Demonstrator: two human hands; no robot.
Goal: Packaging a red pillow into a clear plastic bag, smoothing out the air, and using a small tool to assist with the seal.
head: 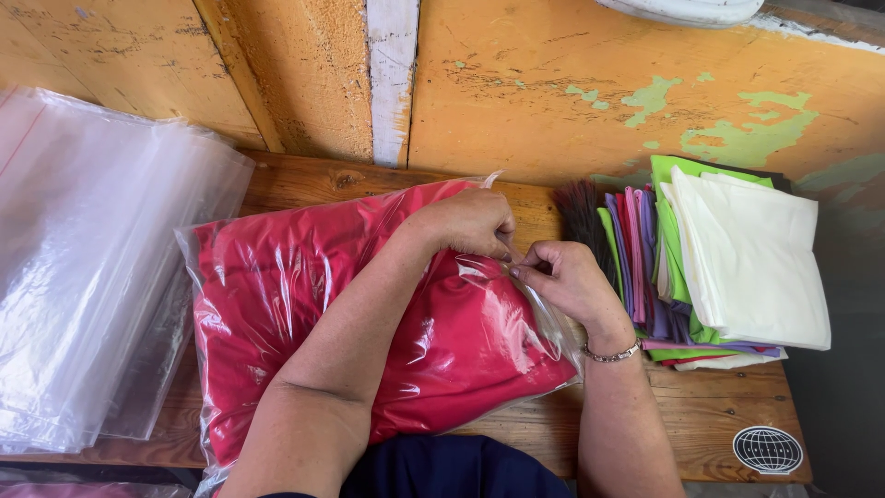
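I see a wood counter (719, 406) against an orange wall (553, 83) with peeling paint. A clear bag (277, 304) lies mid-frame, its long side running from lower left to upper right, mouth at right. Red cloth (461, 341) fills it. My left hand (475, 224) and right hand (567, 279) meet, pinching the bag's edge. Empty bags (83, 267) lie left, folded cloths (737, 267) right.

Both forearms bare, no sleeves in view. Left hand (472, 224): no rings or watch visible. Right hand (567, 279): thin silver chain bracelet (612, 354) at wrist. Dark navy garment (452, 468) at bottom edge.
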